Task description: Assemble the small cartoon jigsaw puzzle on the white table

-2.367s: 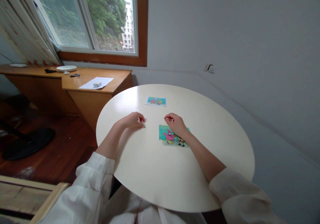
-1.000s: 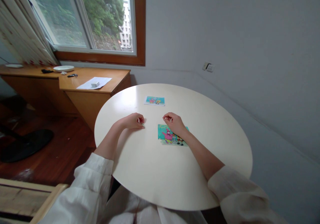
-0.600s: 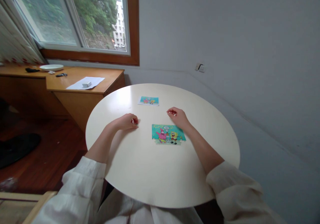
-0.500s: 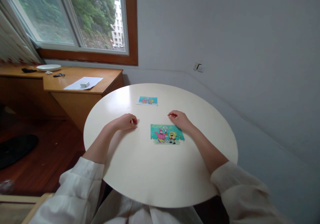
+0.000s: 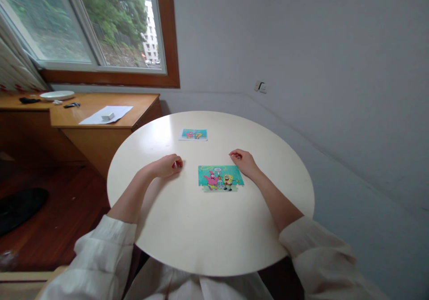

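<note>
A jigsaw puzzle with pink and yellow cartoon figures on teal lies flat near the middle of the round table. Its lower edge is stepped at both corners. To its left my left hand rests on the table, fingers loosely curled, with nothing visible in them. My right hand lies at the puzzle's upper right corner, its fingers bent together and nothing showing between them. Farther back is a small picture card with the same cartoon scene.
The round white table stands before me. A wooden desk at the left holds a paper sheet with a small white box, a white plate and dark items. A wall is on the right.
The view has shifted slightly, so the table and puzzle sit a little farther left. My right hand has slid slightly right relative to the puzzle; my left fingers look slightly more curled.
</note>
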Tool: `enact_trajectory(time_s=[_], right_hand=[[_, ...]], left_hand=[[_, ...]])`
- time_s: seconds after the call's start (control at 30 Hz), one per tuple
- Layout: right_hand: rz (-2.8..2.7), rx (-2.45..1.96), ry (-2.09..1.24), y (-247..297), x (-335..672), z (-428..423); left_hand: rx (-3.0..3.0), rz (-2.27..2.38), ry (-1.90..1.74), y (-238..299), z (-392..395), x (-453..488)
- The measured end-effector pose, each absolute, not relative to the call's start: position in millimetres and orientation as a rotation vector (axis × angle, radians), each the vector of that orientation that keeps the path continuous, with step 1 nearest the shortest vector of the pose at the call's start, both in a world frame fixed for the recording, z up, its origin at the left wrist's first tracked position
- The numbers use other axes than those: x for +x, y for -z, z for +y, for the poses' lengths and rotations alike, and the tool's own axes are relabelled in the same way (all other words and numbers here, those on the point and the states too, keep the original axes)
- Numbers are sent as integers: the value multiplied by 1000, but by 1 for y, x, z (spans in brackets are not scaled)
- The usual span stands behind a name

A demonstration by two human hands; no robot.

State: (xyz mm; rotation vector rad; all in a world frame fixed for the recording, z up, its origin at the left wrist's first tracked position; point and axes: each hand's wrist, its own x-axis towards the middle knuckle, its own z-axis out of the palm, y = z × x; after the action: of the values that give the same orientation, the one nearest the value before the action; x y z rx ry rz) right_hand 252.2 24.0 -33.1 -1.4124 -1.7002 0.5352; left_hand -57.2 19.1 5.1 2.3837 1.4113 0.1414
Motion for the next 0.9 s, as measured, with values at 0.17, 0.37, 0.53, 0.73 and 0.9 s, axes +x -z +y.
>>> enact_trajectory(time_s=[0.17, 0.37, 0.53, 0.73, 0.9], right_hand=[[-1690, -1411, -554, 36, 254, 26], [-1701, -1379, -578, 42, 257, 31], [-1702, -1374, -591, 42, 257, 31], [-1705, -1396, -597, 40, 255, 29], [-1713, -1400, -601, 41, 256, 30]], left_hand=[[2411, 1379, -168, 1, 22, -60], [2381, 1386, -178, 2, 21, -60], [2335, 1447, -192, -4, 19, -58], [2329, 1478, -166, -5, 20, -58], [2335, 1452, -161, -3, 21, -58]])
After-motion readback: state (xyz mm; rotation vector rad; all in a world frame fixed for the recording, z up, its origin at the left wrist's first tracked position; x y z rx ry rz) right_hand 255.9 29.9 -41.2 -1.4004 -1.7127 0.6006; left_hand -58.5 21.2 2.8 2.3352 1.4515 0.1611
